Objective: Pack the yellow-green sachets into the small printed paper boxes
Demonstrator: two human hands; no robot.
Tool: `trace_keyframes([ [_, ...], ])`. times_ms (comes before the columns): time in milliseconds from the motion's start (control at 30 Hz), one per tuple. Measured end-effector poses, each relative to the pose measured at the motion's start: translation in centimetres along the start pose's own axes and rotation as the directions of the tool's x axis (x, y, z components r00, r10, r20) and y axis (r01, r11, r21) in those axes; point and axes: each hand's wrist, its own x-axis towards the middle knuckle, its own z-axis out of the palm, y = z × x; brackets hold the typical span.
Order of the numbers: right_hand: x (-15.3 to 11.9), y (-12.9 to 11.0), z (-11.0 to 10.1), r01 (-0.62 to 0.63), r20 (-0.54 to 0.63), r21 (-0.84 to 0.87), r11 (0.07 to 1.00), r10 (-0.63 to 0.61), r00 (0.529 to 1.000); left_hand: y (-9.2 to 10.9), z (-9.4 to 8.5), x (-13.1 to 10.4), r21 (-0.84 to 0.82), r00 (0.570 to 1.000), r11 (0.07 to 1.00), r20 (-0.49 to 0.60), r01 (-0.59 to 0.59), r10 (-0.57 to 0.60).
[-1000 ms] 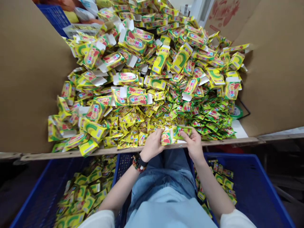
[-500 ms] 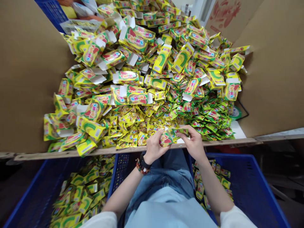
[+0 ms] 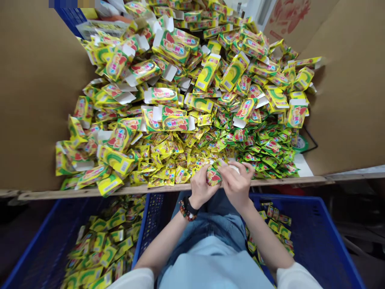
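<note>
Closer in than half a second ago, the right hand (image 3: 237,185) has moved over the right end of a small carton (image 3: 213,176), nearly meeting the left hand (image 3: 202,185). The left hand is clamped around the carton's left side; the right hand bends at its other end, and whether it pinches anything cannot be told. The carton's visible face is mostly green with a red fruit picture, partly covered by the hands. Just beyond the carton lie yellow packets (image 3: 162,150), with green packets (image 3: 267,148) beyond it to the right, and, farther past it, heaped cartons (image 3: 174,47) with white flaps.
</note>
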Motion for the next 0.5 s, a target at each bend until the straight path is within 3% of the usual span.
trace_keyframes([
  [133, -0.8, 0.2, 0.6, -0.012, 0.12, 0.081, 0.997, 0.002, 0.993, -0.4, 0.3, -0.2, -0.046, 1.0, 0.999, 0.024, 0.022, -0.021],
  [200, -0.9, 0.3, 0.9, -0.115, 0.062, 0.215, 0.97, 0.104, 0.993, -0.6, 0.6, -0.4, -0.063, 0.999, 0.998, 0.017, 0.028, -0.027],
  [267, -0.9, 0.6, 1.3, -0.263, -0.005, 0.419, 0.869, 0.292, 0.956, -0.6, 0.9, -0.6, -0.092, 1.0, 0.996, 0.02, 0.009, -0.007],
  [300, -0.9, 0.8, 1.5, -0.344, 0.036, 0.526, 0.778, 0.384, 0.923, -0.7, 1.1, -0.7, -0.109, 0.999, 0.994, 0.036, -0.005, 0.009],
  [400, -1.0, 1.0, 2.2, -0.561, 0.359, 0.677, 0.476, 0.451, 0.817, -0.9, 1.6, -1.2, -0.13, 0.993, 0.991, 0.1, -0.042, 0.055],
  [433, -1.2, 1.1, 2.3, -0.591, 0.419, 0.679, 0.435, 0.431, 0.799, -1.0, 1.7, -1.3, -0.124, 0.992, 0.99, 0.103, -0.061, 0.074],
  [500, -1.5, 1.0, 2.4, -0.549, 0.397, 0.673, 0.494, 0.385, 0.833, -1.2, 1.9, -1.4, -0.103, 0.99, 0.989, 0.073, -0.109, 0.117],
])
